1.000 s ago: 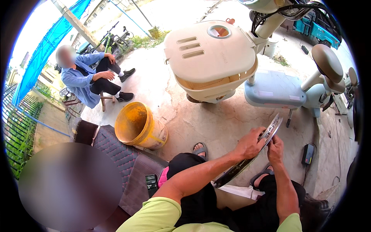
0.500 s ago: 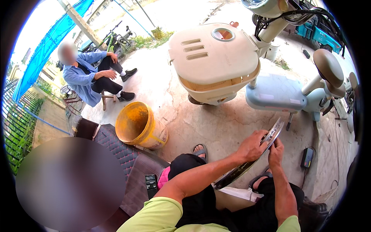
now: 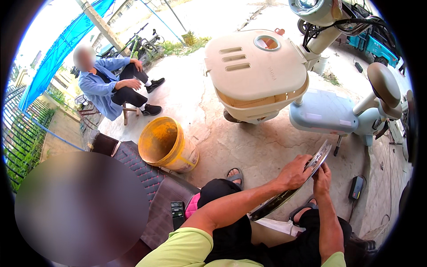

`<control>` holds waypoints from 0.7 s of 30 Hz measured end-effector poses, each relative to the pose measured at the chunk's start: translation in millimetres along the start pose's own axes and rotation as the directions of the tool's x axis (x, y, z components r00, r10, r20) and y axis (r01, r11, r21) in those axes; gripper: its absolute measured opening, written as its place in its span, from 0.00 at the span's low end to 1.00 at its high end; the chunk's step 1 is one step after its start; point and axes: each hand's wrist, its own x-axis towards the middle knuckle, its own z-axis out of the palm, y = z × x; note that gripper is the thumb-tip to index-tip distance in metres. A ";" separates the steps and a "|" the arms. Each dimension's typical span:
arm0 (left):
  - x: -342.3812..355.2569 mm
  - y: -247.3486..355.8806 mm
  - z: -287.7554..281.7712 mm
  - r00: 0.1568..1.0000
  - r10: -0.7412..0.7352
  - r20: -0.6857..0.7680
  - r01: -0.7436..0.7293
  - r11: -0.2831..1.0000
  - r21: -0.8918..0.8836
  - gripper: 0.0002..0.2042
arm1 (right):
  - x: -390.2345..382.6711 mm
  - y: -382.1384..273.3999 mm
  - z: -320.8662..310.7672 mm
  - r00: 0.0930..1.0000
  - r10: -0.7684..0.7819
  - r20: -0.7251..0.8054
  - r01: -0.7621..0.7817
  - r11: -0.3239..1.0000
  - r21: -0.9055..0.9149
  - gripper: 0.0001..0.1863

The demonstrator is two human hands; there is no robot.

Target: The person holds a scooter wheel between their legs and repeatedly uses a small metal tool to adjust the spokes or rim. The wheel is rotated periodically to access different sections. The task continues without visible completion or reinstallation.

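Observation:
Both hands hold a metal wheel rim [image 3: 280,200], seen edge-on and tilted above my knees, its lower end dark. My left hand [image 3: 295,171] is closed around its upper part from the left side. Just right of it, my right hand [image 3: 322,179] grips the rim from the other side, with its fingers partly hidden. A white cloth or sack [image 3: 276,224] lies beneath the rim between my legs. Beside my left leg, a dark phone-like item [image 3: 177,216] lies on the padded seat [image 3: 158,200].
A yellow bucket [image 3: 189,155] stands left of my feet. A cream scooter with basket [image 3: 249,66] is ahead; its pale-blue deck [image 3: 322,113] extends right. A person [image 3: 102,89] sits on a stool at the left. A black charger [image 3: 356,187] lies on the ground at right.
The whole scene has shifted slightly right in the picture, with the nearer parts also a little lower. My hands keep their grip on the rim, with little visible movement.

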 end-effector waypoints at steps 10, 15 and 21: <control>-0.8 -3.2 -2.5 1.000 0.006 0.002 -0.006 1.000 0.000 0.19 | -3.2 -6.3 9.2 1.000 0.017 0.010 -0.017 1.000 0.025 0.14; 8.1 -3.1 -0.5 0.996 -0.026 0.083 0.027 1.000 -0.014 0.19 | 0.2 -2.3 2.9 1.000 0.005 -0.030 -0.007 0.999 -0.046 0.15; 6.6 2.3 7.4 0.999 0.011 0.044 -0.010 0.999 -0.036 0.19 | -6.0 -9.2 7.3 0.998 0.025 -0.066 -0.031 0.995 -0.099 0.14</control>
